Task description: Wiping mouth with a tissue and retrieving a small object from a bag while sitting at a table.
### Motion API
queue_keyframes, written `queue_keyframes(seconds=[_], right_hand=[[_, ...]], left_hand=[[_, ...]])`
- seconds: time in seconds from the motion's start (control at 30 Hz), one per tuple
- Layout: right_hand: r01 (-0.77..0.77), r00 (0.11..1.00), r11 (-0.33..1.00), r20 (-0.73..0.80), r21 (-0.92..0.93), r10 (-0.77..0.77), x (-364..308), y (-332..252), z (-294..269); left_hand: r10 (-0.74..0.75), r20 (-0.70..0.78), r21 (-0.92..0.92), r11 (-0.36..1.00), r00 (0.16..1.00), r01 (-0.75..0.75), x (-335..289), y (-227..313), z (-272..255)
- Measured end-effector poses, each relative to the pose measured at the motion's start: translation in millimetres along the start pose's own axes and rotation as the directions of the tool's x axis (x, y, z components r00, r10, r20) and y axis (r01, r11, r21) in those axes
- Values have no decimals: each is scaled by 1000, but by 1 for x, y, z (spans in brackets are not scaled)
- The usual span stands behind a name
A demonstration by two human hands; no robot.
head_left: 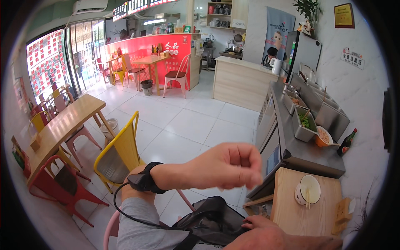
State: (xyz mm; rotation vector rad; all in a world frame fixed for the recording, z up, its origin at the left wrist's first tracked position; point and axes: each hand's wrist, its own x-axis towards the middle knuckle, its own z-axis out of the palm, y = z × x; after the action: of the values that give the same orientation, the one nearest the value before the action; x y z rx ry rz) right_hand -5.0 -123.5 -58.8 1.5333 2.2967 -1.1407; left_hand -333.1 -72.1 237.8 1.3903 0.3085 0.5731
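Observation:
My left hand [239, 166] is raised in front of me, its fingers curled into a loose fist with nothing visible in them. A black band with a small device [146, 179] and a cable sits around that wrist. Low down, my right hand [258, 227] rests by the black apron [212, 214] on my lap, its visible fingers slightly apart and nothing seen in them. To its right stands a small wooden table [291, 216]. A white bowl [299, 196] is on it, with a pair of chopsticks [308, 198] leaning inside, their ends over the near rim.
A wooden tissue box [342, 211] lies at the table's right. Behind it, a steel counter [304, 150] holds food trays [305, 125], an orange bowl [323, 136] and a dark bottle [347, 142]. Yellow [118, 154] and red [62, 187] chairs and a long table [66, 129] stand left.

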Motion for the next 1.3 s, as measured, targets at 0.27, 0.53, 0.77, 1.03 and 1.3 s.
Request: queue_keyframes(seconds=[0.27, 0.53, 0.77, 1.03, 1.3], right_hand=[[28, 1000, 994, -1, -101, -29, 13, 18, 6], [13, 1000, 996, -22, -93, -16, 10, 14, 7], [16, 1000, 997, -14, -81, -18, 10, 14, 4], [-14, 1000, 997, -4, -78, 14, 8, 12, 5], [17, 1000, 997, 3, -82, -17, 8, 11, 3]], left_hand=[[375, 368, 52, 905, 851, -422, -27, -17, 22], [426, 381, 57, 875, 821, -481, -27, -15, 23], [339, 337, -91, 940, 878, -328, -30, -12, 21], [435, 415, -16, 881, 799, -472, -25, -18, 22], [416, 415, -83, 903, 810, -421, -24, -20, 22]])
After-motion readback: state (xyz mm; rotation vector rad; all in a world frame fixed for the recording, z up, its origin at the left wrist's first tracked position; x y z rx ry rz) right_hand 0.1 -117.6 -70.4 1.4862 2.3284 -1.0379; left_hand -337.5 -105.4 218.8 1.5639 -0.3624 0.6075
